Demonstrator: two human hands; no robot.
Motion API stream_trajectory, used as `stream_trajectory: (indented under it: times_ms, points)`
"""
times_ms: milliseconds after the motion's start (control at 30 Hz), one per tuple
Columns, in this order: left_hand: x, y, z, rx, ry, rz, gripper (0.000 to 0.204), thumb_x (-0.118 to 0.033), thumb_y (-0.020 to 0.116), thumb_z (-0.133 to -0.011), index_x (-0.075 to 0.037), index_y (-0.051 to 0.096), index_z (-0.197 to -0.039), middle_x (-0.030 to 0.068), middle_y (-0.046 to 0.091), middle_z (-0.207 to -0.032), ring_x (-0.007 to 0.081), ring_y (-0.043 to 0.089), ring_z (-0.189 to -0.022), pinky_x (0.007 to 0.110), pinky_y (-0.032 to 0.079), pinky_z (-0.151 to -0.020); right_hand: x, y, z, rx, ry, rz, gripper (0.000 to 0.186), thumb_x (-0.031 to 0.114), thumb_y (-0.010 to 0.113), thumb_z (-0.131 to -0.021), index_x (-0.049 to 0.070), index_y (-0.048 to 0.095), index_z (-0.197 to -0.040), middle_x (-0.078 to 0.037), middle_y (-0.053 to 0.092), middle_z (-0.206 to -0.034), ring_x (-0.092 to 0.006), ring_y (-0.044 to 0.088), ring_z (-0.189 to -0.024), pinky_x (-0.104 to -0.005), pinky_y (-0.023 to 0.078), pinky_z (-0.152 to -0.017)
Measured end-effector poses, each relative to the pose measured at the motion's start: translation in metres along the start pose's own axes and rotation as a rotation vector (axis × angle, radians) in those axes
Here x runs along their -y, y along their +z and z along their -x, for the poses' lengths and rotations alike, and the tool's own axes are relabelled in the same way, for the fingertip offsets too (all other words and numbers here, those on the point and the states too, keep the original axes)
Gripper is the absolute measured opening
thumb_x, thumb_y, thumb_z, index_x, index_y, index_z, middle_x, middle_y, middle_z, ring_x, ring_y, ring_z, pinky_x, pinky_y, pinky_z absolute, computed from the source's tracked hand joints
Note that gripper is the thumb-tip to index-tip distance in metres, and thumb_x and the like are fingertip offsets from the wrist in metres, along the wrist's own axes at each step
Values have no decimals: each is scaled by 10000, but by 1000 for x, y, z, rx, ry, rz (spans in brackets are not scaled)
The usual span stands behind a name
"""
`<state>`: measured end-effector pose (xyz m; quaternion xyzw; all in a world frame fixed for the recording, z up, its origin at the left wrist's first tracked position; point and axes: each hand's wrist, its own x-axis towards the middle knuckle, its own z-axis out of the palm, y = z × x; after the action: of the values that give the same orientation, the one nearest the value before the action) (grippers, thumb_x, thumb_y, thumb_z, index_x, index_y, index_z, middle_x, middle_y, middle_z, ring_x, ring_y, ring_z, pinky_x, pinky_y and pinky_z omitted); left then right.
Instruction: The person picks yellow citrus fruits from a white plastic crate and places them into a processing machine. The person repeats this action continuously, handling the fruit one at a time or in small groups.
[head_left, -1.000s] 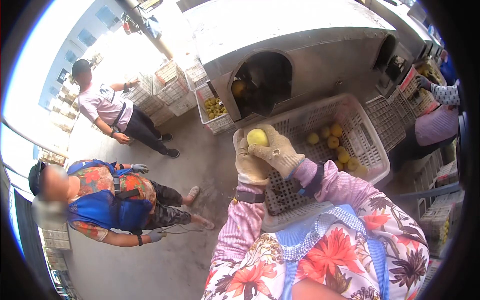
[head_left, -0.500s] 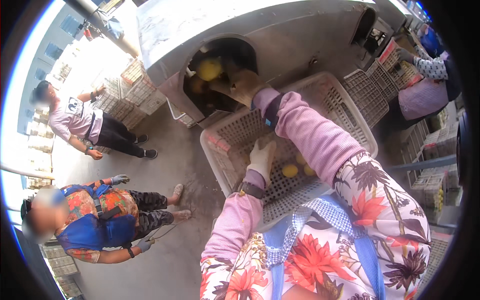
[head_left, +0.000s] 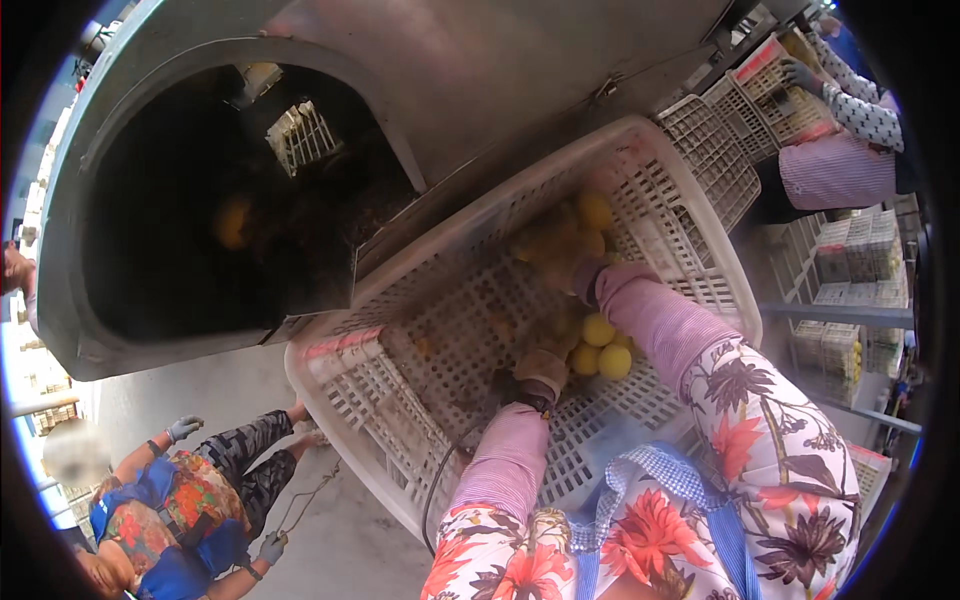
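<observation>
A white slotted plastic crate [head_left: 720, 260] lies below me, with yellow round fruits [head_left: 600, 329] along its right part and more toward its back. Both my gloved hands are down inside it, blurred and dim. My left hand [head_left: 540, 368] is at the middle, just left of the front group of fruit. My right hand [head_left: 564, 265] reaches farther back, among the rear fruits; its fingers are hidden by blur. Left of and behind the crate, a metal machine [head_left: 500, 50] has a dark arched opening, with a yellow fruit [head_left: 233, 222] dimly showing inside.
A co-worker [head_left: 160, 515] in a blue vest stands at the lower left. At the upper right another person [head_left: 840, 165] handles crates [head_left: 775, 85]. Stacked crates [head_left: 860, 255] and a metal rail [head_left: 840, 315] are at the right; a hand [head_left: 20, 268] shows at the far left edge.
The fruit I held one second ago is gone from view in my hands. My right hand moved into the machine opening, then down into the crate. The view has moved closer to both.
</observation>
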<state>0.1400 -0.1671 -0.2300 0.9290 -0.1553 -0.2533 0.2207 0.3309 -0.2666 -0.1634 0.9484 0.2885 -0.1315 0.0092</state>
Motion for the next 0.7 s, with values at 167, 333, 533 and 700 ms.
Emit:
stream_trajectory:
  times_ms: [167,333,533,700]
  points:
    - [6,4,-1,100,-324,114,641,-336,634,-948,-244,452,-1557,129,687,-1264,371,661,-1153,506,538,-971,11,22,-1,98,-207,-264,385,206,743,-850,121,688,-1222,-185,655,-1292,-360,649,-1181,-451,544,-963]
    - [7,5,-33,137,-141,-113,631,-343,635,-964,-143,436,-1528,157,710,-1232,348,688,-1119,453,544,-956,20,6,4,195,-16,-656,494,198,753,-839,103,619,-1305,-198,662,-1275,-361,655,-1171,-441,541,-962]
    - [30,-57,11,-162,-206,636,557,-371,660,-990,-111,508,-1459,160,668,-1311,332,672,-1178,420,531,-1029,26,-87,37,320,169,-1250,696,191,754,-833,95,504,-1474,-163,622,-1357,-289,607,-1257,-384,486,-1062]
    - [10,-148,85,-529,-77,2398,487,-344,722,-991,-134,559,-1400,134,677,-1278,308,682,-1134,438,598,-929,62,-152,88,268,-109,-1468,776,113,784,-806,54,468,-1512,-139,584,-1384,-271,576,-1264,-397,487,-1078]
